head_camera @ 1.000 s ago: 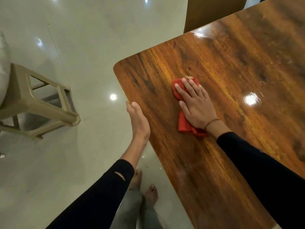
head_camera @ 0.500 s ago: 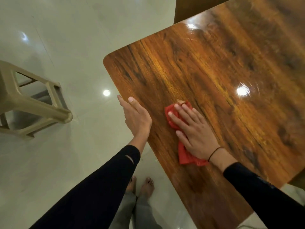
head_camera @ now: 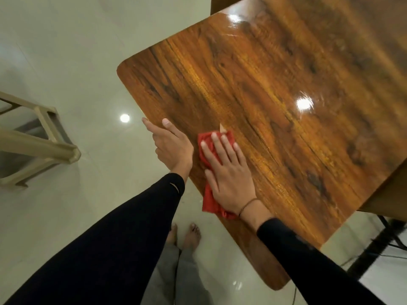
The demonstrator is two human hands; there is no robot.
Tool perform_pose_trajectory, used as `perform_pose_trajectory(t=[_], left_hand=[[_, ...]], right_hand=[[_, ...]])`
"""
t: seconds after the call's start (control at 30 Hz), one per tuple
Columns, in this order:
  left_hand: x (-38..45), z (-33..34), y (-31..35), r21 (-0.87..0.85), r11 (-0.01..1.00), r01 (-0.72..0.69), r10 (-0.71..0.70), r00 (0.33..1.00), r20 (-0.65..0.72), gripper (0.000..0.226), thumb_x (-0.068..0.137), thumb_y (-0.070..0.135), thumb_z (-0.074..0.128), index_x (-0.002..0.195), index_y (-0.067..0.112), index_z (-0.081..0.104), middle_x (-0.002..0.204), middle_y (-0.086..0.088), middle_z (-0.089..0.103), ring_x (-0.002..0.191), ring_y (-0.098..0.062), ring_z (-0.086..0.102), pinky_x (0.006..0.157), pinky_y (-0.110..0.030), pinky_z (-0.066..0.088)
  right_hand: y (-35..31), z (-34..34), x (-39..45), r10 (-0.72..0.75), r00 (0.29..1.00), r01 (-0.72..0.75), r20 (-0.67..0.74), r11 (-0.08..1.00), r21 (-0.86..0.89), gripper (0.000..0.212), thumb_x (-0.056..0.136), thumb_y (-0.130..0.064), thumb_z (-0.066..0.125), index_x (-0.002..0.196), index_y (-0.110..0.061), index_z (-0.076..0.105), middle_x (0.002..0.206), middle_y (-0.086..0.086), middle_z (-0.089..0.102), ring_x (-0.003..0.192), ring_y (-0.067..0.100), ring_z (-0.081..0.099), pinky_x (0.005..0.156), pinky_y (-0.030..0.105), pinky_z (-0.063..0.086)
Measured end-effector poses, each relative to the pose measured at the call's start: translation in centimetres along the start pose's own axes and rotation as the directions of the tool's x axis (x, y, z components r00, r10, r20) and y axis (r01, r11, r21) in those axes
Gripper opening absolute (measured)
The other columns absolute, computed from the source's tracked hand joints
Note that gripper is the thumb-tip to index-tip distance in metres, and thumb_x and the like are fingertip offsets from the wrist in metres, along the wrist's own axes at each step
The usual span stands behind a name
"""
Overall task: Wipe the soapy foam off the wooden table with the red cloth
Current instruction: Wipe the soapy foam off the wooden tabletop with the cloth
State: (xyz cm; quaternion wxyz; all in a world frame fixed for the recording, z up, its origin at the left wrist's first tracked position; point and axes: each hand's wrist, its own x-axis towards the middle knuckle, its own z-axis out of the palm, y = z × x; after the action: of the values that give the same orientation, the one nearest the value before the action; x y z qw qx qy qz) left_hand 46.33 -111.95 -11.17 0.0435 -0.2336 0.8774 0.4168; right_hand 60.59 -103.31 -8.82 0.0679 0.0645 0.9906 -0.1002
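A glossy wooden table (head_camera: 275, 89) fills the right side of the view. The red cloth (head_camera: 209, 201) lies near the table's left edge, and my right hand (head_camera: 229, 172) presses flat on it with straight fingers. Part of the cloth shows beyond the fingertips and by the wrist. My left hand (head_camera: 171, 148) is held at the table's left edge just beside the cloth, fingers straight, thumb over the tabletop. I see no clear foam on the wood; only shiny wet reflections show.
A beige plastic stool (head_camera: 37, 146) stands on the pale tiled floor at the left. My bare feet (head_camera: 185, 236) are below the table's edge. A dark metal frame and cables (head_camera: 383, 241) show at the lower right. A wooden chair back (head_camera: 222, 3) is at the top.
My right hand has slid the red cloth toward the near left edge of the table, closer to my left hand. The view has tilted, showing more of the table's near corner.
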Motion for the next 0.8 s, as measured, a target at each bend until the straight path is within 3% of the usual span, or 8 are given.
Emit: perform_pose_trajectory(t=[0.2, 0.43, 0.5, 0.63, 0.8], left_hand=[[0.1, 0.0, -0.2, 0.006, 1.000, 0.005, -0.005, 1.000, 0.011, 0.064, 0.121, 0.045, 0.026, 0.176, 0.016, 0.012, 0.149, -0.017, 0.063, 0.128, -0.044, 0.067, 0.113, -0.055, 0.049], [0.3, 0.2, -0.3, 0.016, 1.000, -0.006, 0.005, 1.000, 0.016, 0.064, 0.121, 0.046, 0.026, 0.176, 0.015, 0.012, 0.155, -0.013, 0.060, 0.131, -0.038, 0.067, 0.115, -0.050, 0.048], [0.3, 0.2, -0.4, 0.013, 1.000, -0.009, 0.009, 1.000, 0.018, 0.064, 0.121, 0.046, 0.025, 0.176, 0.015, 0.013, 0.156, -0.013, 0.060, 0.132, -0.038, 0.066, 0.115, -0.050, 0.047], [0.5, 0.6, -0.7, 0.008, 1.000, -0.016, 0.017, 1.000, -0.013, 0.065, 0.120, 0.048, 0.023, 0.176, 0.016, 0.014, 0.154, -0.011, 0.062, 0.134, -0.035, 0.066, 0.116, -0.049, 0.048], [0.5, 0.9, -1.0, -0.001, 1.000, -0.026, 0.026, 0.999, -0.038, 0.065, 0.120, 0.049, 0.023, 0.174, 0.015, 0.017, 0.151, -0.017, 0.064, 0.135, -0.040, 0.065, 0.116, -0.051, 0.045]], right_hand=[[5.6, -0.2, -7.7, 0.155, 0.988, -0.155, 0.026, 0.988, -0.003, 0.067, 0.117, -0.051, 0.023, 0.180, -0.037, 0.007, 0.189, -0.003, -0.002, 0.175, 0.020, -0.006, 0.141, 0.052, 0.004], [10.3, -2.4, 2.1, 0.367, 0.926, -0.366, -0.085, 0.930, 0.038, 0.066, 0.117, -0.047, 0.025, 0.180, -0.027, 0.017, 0.189, 0.005, 0.008, 0.175, 0.027, 0.004, 0.141, 0.057, 0.009], [9.1, -2.3, 4.8, 0.312, 0.947, -0.312, -0.078, 0.950, 0.015, 0.067, 0.117, -0.047, 0.026, 0.180, -0.028, 0.014, 0.189, 0.006, 0.005, 0.175, 0.028, 0.002, 0.141, 0.056, 0.008], [4.9, -1.9, 6.2, 0.061, 0.998, -0.061, -0.006, 0.998, -0.007, 0.068, 0.116, -0.050, 0.024, 0.181, -0.032, 0.009, 0.189, 0.004, 0.002, 0.175, 0.029, -0.001, 0.141, 0.057, 0.006], [1.8, 0.1, -2.3, -0.180, 0.983, 0.180, 0.036, 0.984, -0.010, 0.071, 0.116, -0.051, 0.029, 0.181, -0.031, 0.009, 0.189, 0.004, 0.002, 0.175, 0.029, -0.002, 0.141, 0.057, 0.008]])
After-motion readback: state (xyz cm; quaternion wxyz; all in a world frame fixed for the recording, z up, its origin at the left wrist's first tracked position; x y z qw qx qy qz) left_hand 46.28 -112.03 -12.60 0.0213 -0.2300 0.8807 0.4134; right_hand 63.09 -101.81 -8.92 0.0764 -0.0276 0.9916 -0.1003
